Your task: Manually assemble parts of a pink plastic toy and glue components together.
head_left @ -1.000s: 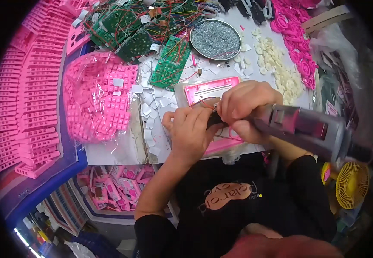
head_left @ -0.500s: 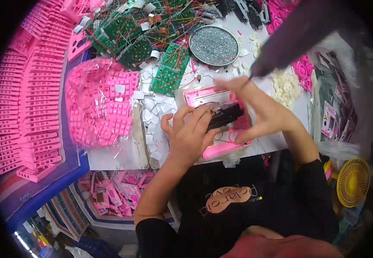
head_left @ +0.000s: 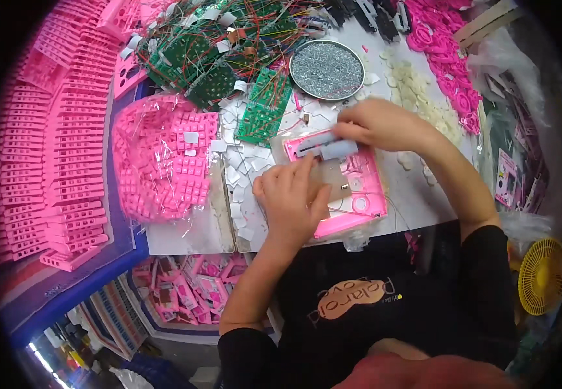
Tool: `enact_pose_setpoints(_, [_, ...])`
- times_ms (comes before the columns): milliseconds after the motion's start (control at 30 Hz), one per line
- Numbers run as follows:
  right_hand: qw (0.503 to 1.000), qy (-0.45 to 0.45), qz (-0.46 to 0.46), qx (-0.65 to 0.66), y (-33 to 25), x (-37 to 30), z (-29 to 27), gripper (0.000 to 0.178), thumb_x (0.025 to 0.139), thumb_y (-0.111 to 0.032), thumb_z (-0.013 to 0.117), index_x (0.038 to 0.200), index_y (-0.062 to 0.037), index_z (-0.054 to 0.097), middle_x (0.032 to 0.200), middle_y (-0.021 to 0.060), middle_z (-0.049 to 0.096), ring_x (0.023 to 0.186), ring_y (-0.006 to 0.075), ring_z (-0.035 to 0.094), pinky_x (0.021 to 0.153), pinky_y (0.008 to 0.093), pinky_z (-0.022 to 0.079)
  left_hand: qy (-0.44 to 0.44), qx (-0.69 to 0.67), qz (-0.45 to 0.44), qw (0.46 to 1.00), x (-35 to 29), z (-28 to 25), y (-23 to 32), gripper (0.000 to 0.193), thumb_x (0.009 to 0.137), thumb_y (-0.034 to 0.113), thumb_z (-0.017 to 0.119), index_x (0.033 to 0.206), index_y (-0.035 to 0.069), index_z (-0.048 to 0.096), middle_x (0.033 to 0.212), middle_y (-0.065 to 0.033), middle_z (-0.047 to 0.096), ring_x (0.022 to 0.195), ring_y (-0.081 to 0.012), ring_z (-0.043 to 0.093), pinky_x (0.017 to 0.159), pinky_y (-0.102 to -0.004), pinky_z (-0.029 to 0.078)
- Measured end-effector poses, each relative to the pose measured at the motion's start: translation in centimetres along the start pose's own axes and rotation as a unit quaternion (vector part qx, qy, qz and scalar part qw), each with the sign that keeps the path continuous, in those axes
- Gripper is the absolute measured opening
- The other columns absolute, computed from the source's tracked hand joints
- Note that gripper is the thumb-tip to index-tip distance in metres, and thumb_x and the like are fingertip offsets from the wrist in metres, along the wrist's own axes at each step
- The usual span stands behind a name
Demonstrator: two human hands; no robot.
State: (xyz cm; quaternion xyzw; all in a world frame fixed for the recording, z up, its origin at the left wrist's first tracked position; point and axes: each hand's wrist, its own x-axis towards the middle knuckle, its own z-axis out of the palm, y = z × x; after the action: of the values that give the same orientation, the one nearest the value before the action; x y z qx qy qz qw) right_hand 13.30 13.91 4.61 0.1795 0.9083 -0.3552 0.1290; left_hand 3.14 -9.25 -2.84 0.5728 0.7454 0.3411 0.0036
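Note:
A pink plastic casing (head_left: 377, 185) lies open on the table before me, a clear plastic bag under it. Inside it rests a flat grey-brown part (head_left: 334, 180), and beside that part a pale bluish block (head_left: 339, 150). My left hand (head_left: 288, 202) reaches over the casing's left side, thumb and fingers closed about the grey-brown part's edge. At the casing's far edge my right hand (head_left: 384, 124) is closed in a pinch; what its fingertips hold is too small to make out. Thin wires curve over the casing's right side.
A round tray of small metal screws (head_left: 327, 70) stands beyond the casing. Green circuit boards (head_left: 264, 107) with wires pile up behind. A bag of pink keys (head_left: 164, 159) lies left, white paper pieces (head_left: 245, 159) beside it. Cream discs (head_left: 423, 97) and pink parts (head_left: 446, 65) lie right.
The dark tool hanging at the upper right has left the view. My right hand has moved from beside the casing to its far edge. The black part under my left hand no longer shows.

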Motion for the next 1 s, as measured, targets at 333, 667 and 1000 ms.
enact_pose_setpoints(333, [0.886,0.326,-0.237,-0.227,1.7,-1.6,5.4,0.033,0.07,-0.022,0.077,0.096,-0.0078,0.063,0.098,0.0051,0.066,0.102,0.031,0.059,0.086,0.0431,0.05,-0.02,0.043,-0.006,0.999,0.5,-0.5,0.8,0.06,0.079,0.029,0.075,0.133,0.006,0.062,0.114,-0.0078,0.061,0.109,-0.0277,0.052,0.099,-0.0454,0.028])
enact_pose_setpoints(667, [0.927,0.293,-0.226,-0.062,-0.4,-5.1,1.4,0.039,0.074,-0.023,0.083,0.105,-0.0065,0.066,0.115,0.007,0.066,0.108,0.0314,0.056,0.087,0.0436,0.047,-0.082,-0.082,-0.061,0.991,12.5,-0.6,-2.8,0.026,0.079,0.03,0.077,0.094,0.008,0.074,0.093,-0.009,0.069,0.097,-0.0279,0.065,0.085,-0.0454,0.045])
enact_pose_setpoints(1000, [0.853,0.315,-0.194,0.368,-3.8,-3.5,-4.1,0.058,0.086,-0.012,0.073,0.137,0.001,0.049,0.08,0.0043,0.065,0.066,0.0096,0.057,0.057,0.0234,0.041,-0.148,0.203,0.078,0.965,20.4,5.6,-3.2,0.025,0.089,0.03,0.061,0.086,0.014,0.079,0.092,-0.0073,0.074,0.096,-0.0265,0.067,0.091,-0.051,0.04])
